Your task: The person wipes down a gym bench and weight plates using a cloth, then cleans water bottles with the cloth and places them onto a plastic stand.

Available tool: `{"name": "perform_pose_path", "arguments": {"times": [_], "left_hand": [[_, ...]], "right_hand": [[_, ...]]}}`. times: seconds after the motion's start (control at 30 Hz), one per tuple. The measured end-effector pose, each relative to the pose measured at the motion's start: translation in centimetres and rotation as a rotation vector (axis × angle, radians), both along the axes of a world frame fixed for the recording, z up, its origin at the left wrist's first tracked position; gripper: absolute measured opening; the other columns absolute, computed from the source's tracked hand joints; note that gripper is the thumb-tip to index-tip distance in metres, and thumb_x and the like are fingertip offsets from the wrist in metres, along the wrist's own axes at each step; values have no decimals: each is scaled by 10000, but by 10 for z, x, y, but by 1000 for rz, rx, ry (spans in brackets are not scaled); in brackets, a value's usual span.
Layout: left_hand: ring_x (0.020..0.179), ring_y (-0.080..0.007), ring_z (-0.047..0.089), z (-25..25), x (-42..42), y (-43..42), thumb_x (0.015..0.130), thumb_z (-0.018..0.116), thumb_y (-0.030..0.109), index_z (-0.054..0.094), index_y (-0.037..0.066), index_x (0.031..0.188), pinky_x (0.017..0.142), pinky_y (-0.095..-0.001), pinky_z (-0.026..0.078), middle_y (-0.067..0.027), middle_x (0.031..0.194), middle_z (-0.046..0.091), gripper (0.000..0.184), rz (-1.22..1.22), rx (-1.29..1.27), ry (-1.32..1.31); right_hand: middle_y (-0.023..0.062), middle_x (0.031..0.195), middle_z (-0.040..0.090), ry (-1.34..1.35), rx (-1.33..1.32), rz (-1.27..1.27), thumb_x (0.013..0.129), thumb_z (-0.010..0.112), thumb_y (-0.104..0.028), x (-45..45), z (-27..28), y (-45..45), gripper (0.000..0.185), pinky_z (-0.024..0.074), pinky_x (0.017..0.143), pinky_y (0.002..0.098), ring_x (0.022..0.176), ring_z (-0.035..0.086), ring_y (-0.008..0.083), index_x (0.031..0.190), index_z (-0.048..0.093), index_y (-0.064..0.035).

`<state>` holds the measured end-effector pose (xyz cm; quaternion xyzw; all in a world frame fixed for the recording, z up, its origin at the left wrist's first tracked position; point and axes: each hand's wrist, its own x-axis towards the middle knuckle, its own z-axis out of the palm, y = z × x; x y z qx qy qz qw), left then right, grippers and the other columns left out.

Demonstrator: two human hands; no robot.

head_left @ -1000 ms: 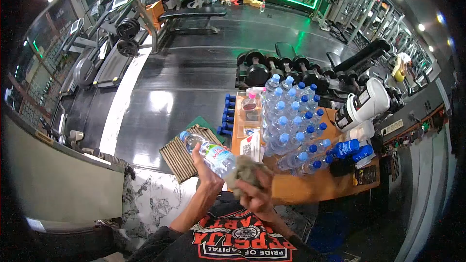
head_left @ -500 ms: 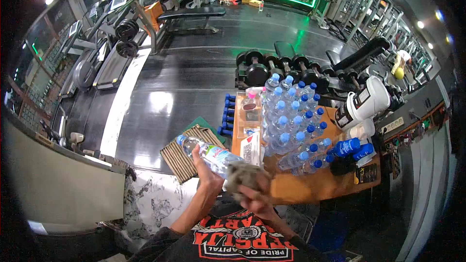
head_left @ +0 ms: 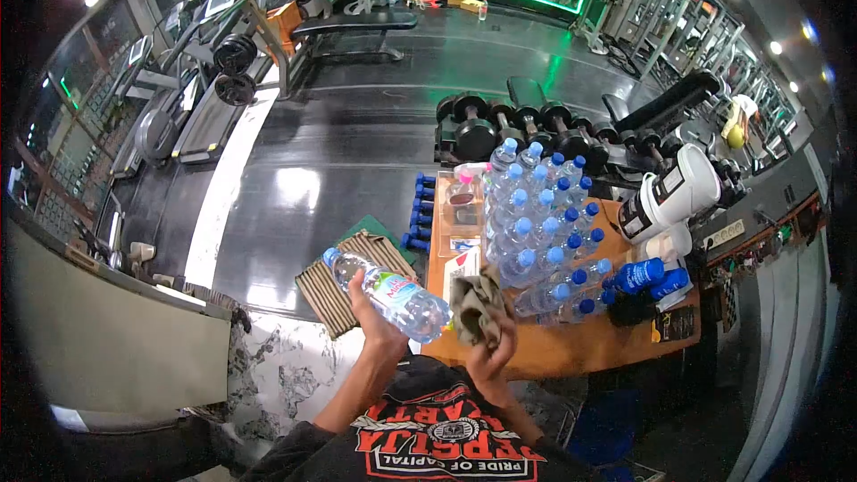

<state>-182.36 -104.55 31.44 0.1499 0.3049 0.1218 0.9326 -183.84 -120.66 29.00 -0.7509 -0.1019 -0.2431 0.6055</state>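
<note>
One clear plastic bottle (head_left: 391,295) is held up in front of the wearer, tilted, its blue cap (head_left: 331,255) raised to the left and its base lower, towards the right. I note one change: the grey-green cloth (head_left: 478,306), which covered the base half a second ago, now sits just to the right of it, leaving that end exposed. I judge that the cloth's work there is interrupted; whether a fold brushes the plastic I cannot settle. The left hand (head_left: 378,323) is closed around the bottle's middle, which lies across the palm and extends past the hand at both ends. The right hand (head_left: 494,355) grips the bunched cloth from below. Beyond the cap, I record a striped pad (head_left: 320,296) overlapping a green sheet (head_left: 361,228). To the right, rows of capped bottles (head_left: 528,230) stand on a wooden table (head_left: 571,353), with a white bucket (head_left: 689,180) past them. Blue dumbbells (head_left: 420,214) lie just off the table's left edge.
</note>
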Motion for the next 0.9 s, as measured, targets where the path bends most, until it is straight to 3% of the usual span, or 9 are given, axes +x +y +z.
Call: {"name": "perform_pose_path", "arguments": {"times": [0.1, 0.13, 0.43, 0.5, 0.6, 0.63, 0.77, 0.87, 0.9], "left_hand": [[718, -290, 607, 11, 4, -4, 803, 536, 488, 536, -3, 903, 692, -406, 519, -157, 773, 590, 502, 4, 13, 24], [709, -291, 608, 14, 4, -4, 805, 531, 485, 540, -2, 895, 685, -408, 520, -158, 763, 595, 495, -3, 35, 22], [712, -291, 594, 14, -6, -4, 802, 519, 503, 530, -8, 891, 696, -404, 509, -166, 771, 577, 519, -80, -179, -86], [710, -289, 592, 16, -1, -7, 802, 518, 503, 529, -10, 893, 695, -400, 508, -163, 775, 577, 521, -66, -113, -51], [710, -284, 590, 16, 0, -10, 806, 516, 500, 528, -11, 897, 692, -394, 507, -158, 780, 578, 519, -68, -72, -12], [712, -281, 591, 16, 1, -12, 809, 514, 496, 528, -10, 898, 691, -391, 508, -157, 782, 579, 515, -73, -93, -15], [698, -275, 597, 12, 0, -12, 809, 516, 496, 531, -13, 907, 671, -387, 517, -155, 774, 580, 518, -95, -87, -2], [678, -276, 598, 12, -3, -8, 805, 524, 503, 535, -22, 911, 659, -392, 523, -153, 764, 579, 536, -87, -6, 31], [681, -279, 598, 6, -4, -4, 807, 522, 504, 535, -25, 912, 662, -391, 523, -155, 766, 581, 539, -107, -123, -21]], "right_hand": [[152, 1172, 552, -524, -112, 333, 824, 634, -244, -2, 21, -2, 190, 407, 922, 478, 1080, 514, 343, 981, 673, -144], [152, 1245, 487, -560, -439, 298, 776, 667, -255, 0, 28, 2, 264, 441, 892, 472, 1094, 517, 362, 1029, 659, -181], [201, 1224, 516, -135, -489, 190, 794, 618, -126, 11, -12, -21, 262, 443, 899, 439, 1154, 493, 356, 1055, 630, -98], [195, 1217, 526, 71, 23, 104, 764, 629, -109, 1, -15, -18, 306, 412, 927, 449, 1167, 479, 362, 1065, 621, -62], [180, 1224, 525, -229, 46, 97, 751, 628, -104, -19, 11, -11, 313, 400, 927, 444, 1137, 482, 364, 1058, 616, -48], [166, 1252, 493, -311, -109, 319, 725, 644, -122, -21, -15, -23, 334, 411, 911, 447, 1104, 484, 370, 1058, 622, -98], [140, 1253, 469, -423, -383, 232, 665, 671, -115, -11, 12, -10, 420, 415, 897, 459, 1089, 482, 379, 1074, 636, -202], [148, 1266, 462, -208, -537, 109, 677, 660, -102, -1, -5, -24, 383, 417, 897, 455, 1096, 481, 371, 1051, 627, -175], [177, 1223, 498, -166, -586, 127, 778, 615, -110, 7, 0, -28, 286, 426, 885, 441, 1063, 513, 356, 1063, 604, -116]]}}
